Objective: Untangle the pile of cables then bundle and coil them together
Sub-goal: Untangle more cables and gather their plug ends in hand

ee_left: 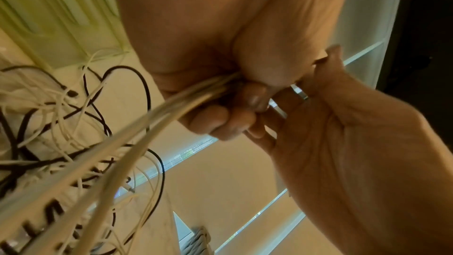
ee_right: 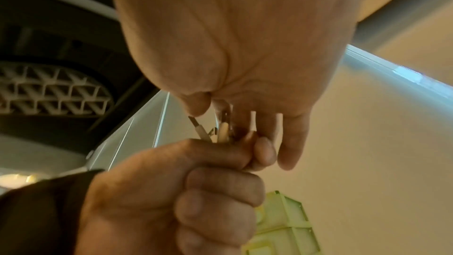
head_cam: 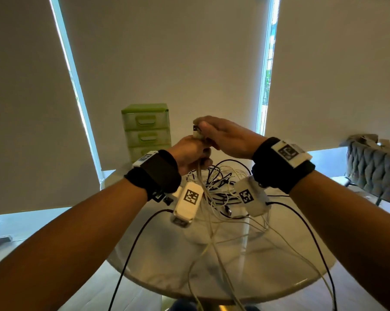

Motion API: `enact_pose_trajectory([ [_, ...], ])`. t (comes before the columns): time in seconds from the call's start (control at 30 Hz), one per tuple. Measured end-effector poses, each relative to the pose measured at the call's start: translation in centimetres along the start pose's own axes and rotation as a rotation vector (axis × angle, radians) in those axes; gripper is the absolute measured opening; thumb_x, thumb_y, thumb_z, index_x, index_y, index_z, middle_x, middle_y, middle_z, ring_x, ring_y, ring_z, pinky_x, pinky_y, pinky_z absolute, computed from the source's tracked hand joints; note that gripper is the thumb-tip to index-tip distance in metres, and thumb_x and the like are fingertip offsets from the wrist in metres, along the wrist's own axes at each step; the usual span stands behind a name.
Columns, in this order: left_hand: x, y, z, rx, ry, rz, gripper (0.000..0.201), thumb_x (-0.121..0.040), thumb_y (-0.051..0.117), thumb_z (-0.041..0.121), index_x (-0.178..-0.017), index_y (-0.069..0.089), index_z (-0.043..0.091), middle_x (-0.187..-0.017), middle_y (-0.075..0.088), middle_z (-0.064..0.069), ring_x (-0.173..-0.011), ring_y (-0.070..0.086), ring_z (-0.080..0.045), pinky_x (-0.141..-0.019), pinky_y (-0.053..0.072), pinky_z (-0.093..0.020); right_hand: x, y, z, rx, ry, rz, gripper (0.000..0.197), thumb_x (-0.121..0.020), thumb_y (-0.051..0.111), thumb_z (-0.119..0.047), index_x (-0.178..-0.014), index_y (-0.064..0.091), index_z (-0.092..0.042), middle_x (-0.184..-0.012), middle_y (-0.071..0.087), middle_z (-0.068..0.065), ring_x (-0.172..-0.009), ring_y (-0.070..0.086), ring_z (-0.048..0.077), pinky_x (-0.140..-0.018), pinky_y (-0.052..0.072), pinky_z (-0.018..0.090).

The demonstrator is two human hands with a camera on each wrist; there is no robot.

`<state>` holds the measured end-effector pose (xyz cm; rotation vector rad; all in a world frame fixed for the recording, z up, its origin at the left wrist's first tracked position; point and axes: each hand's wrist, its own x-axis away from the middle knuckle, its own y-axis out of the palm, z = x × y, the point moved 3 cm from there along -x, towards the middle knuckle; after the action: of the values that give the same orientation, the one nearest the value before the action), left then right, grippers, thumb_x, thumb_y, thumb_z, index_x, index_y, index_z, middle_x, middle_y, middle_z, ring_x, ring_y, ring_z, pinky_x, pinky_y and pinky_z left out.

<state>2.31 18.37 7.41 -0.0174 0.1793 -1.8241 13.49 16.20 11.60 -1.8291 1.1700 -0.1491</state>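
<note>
Green drawer unit point(head_cam: 146, 129) stands close behind hands point(head_cam: 208, 143) — cable pile point(head_cam: 221, 187) beneath.

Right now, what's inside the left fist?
The left hand grips a bunch of white cables; their connector ends stick out the top, where the right hand pinches them. How many cables run through the fist is hidden by the curled fingers.

The head view looks forward and down over both forearms; each wrist view sits close under its palm (very near), sharing the meeting fingers point(ee_left: 215, 121).
</note>
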Motion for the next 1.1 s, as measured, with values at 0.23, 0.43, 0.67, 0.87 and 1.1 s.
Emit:
enact_pose_trajectory([
  [0.23, 0.0, 0.2, 0.3, -0.023, 0.001, -0.012, 0.031, -0.098, 0.04, 0.007, -0.068, 0.04, 0.017, -0.052, 0.03, 0.005, -0.043, 0.022, -0.007, -0.04, 0.021, -0.021, -0.2, 0.0, 0.7, -0.101, 0.067, 0.106, 0.04, -0.105, 0.028, -0.028, -0.132, 0.054, -0.013, -0.128, 0.057, 0.008, -0.109, 0.055, 0.015, -0.089, 0.047, 0.023],
  [0.43, -0.7, 0.4, 0.6, 0.167, 0.06, 0.078, 0.034, -0.102, 0.039, 0.032, -0.072, 0.048, 0.017, -0.049, 0.032, 0.008, -0.039, 0.025, -0.006, -0.035, 0.025, -0.019, 1.3, 3.7, 1.9, -0.724, 0.322, 0.086, 0.048, -0.101, 0.022, -0.053, -0.139, 0.039, -0.027, -0.119, 0.058, 0.011, -0.102, 0.062, 0.028, -0.084, 0.054, 0.04],
  [0.67, -1.3, 2.5, -0.1, 0.351, 0.066, 0.02, 0.049, -0.098, 0.04, 0.049, -0.06, 0.034, 0.019, -0.053, 0.028, 0.004, -0.043, 0.028, -0.009, -0.041, 0.031, -0.02, 4.0, 5.4, 5.3, -0.966, 0.411, 0.118, 0.045, -0.096, 0.033, -0.059, -0.098, 0.056, -0.021, -0.067, 0.048, 0.001, -0.049, 0.039, 0.009, -0.048, 0.035, 0.022],
  [0.87, -1.2, 7.9, -0.9, 0.473, -0.005, -0.171, 0.052, -0.097, 0.039, 0.053, -0.058, 0.029, 0.02, -0.046, 0.025, 0.005, -0.044, 0.036, -0.012, -0.052, 0.032, -0.024, 11.1, 4.6, 10.0, -1.184, 0.342, 0.104, 0.03, -0.1, 0.039, -0.029, -0.093, 0.065, -0.016, -0.057, 0.029, -0.004, -0.042, 0.023, 0.005, -0.044, 0.014, 0.021],
  [1.1, 0.6, 21.0, -1.2, 0.262, -0.04, -0.501, 0.052, -0.1, 0.035, 0.05, -0.057, 0.033, 0.02, -0.046, 0.023, 0.006, -0.041, 0.018, -0.01, -0.049, 0.017, -0.028, 23.2, 3.2, 16.4, -0.905, 0.489, 0.183, 0.014, -0.092, 0.058, -0.017, -0.089, 0.07, -0.01, -0.054, 0.05, -0.003, -0.042, 0.041, 0.004, -0.043, 0.035, 0.015],
])
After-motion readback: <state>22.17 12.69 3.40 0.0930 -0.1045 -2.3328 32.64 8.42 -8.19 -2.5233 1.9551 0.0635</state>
